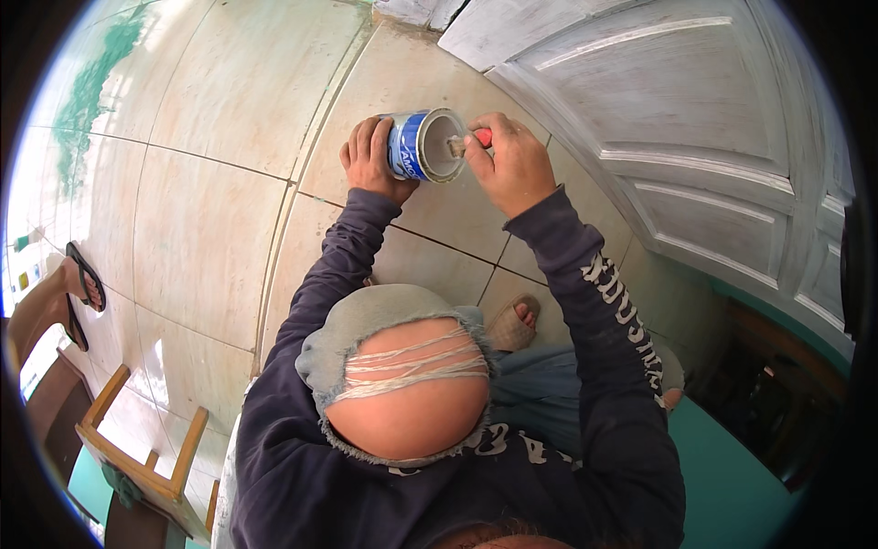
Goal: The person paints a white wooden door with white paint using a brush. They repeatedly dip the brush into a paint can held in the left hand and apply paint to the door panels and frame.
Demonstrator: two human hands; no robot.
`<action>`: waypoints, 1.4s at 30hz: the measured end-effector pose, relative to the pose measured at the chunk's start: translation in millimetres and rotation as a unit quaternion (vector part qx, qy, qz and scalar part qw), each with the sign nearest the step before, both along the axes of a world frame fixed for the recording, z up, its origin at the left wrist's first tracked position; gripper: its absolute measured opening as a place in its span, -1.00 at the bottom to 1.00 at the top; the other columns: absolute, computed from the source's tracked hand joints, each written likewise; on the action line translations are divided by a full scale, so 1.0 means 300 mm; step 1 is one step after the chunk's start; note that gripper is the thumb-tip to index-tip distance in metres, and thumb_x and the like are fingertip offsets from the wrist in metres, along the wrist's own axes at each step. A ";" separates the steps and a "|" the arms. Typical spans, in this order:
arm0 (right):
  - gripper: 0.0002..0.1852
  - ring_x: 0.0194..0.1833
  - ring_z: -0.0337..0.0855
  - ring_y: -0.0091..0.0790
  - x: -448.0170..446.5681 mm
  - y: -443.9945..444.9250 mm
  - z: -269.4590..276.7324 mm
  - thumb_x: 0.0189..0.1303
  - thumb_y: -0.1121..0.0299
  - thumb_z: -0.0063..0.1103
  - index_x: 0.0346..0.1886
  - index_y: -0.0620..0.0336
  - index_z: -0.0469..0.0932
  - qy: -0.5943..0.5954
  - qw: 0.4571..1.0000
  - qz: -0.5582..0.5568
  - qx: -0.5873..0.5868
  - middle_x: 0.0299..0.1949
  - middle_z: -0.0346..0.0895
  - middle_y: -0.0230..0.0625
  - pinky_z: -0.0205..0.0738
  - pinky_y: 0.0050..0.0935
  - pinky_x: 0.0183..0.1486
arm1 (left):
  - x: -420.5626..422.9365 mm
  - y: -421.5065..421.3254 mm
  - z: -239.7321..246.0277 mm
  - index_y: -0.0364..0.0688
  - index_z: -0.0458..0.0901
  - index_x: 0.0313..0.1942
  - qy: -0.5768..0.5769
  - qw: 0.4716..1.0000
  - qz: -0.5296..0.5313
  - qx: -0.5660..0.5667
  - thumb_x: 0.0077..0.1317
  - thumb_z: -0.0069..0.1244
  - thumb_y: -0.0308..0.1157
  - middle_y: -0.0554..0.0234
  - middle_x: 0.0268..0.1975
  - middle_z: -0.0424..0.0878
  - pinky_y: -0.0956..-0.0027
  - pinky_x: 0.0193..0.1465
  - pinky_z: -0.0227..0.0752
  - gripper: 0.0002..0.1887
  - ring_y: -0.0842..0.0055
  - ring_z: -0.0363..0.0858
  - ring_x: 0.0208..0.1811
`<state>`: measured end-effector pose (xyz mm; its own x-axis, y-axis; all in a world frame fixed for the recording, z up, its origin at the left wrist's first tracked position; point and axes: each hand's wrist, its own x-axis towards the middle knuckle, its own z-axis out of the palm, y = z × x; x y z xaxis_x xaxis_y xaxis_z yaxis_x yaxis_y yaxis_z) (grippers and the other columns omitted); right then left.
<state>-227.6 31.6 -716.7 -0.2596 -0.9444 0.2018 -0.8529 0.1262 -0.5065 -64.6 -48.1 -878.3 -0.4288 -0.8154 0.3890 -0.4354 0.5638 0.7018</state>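
My left hand point(374, 158) grips a blue-labelled paint can point(409, 147) from its left side and base. The can is tilted, with its open mouth turned to the right. Pale paint point(439, 141) coats the inside. In my right hand point(511, 161) is a paintbrush point(482, 138) with a red handle, pinched between thumb and fingers. Its bristles point(456, 145) sit at the can's mouth, by the right part of the rim. Whether they touch the paint I cannot tell.
A panelled wooden door point(658, 103) with patchy whitish paint stands at the right. Beige floor tiles point(212, 103) spread below, stained green at the far left. Another person's sandalled foot point(86, 285) and a wooden stool point(137, 453) are at the left. My bent knee point(411, 391) rises in front.
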 end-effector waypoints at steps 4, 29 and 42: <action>-0.79 -0.28 0.68 0.00 -0.040 -0.001 0.017 0.20 0.30 0.27 -0.21 0.23 0.54 0.042 0.998 -0.031 0.036 -0.37 0.65 -0.13 0.57 -0.09 -0.19 | -0.017 -0.001 0.015 -0.01 0.37 0.29 -0.034 0.999 -0.023 -0.015 -0.37 0.39 -0.34 0.14 0.27 0.43 0.01 0.34 0.10 0.03 0.14 0.33 0.38; -0.77 -0.39 0.69 -0.10 -0.073 -0.013 0.107 0.26 0.28 0.29 -0.16 0.24 0.58 0.012 0.999 -0.048 0.023 -0.43 0.67 -0.15 0.55 -0.21 -0.30 | -0.009 -0.001 0.005 -0.04 0.33 0.31 -0.060 0.998 -0.008 0.012 -0.39 0.46 -0.26 0.11 0.28 0.42 -0.05 0.39 0.08 0.09 0.10 0.33 0.38; -0.81 -0.25 0.62 -0.11 -0.078 -0.025 0.145 0.26 0.42 0.25 -0.10 0.26 0.57 -0.041 0.979 0.183 0.084 -0.22 0.58 -0.10 0.54 -0.28 -0.13 | 0.004 -0.003 0.006 -0.05 0.31 0.32 -0.045 0.999 0.002 0.018 -0.39 0.47 -0.24 0.10 0.27 0.42 -0.03 0.38 0.09 0.11 0.11 0.34 0.37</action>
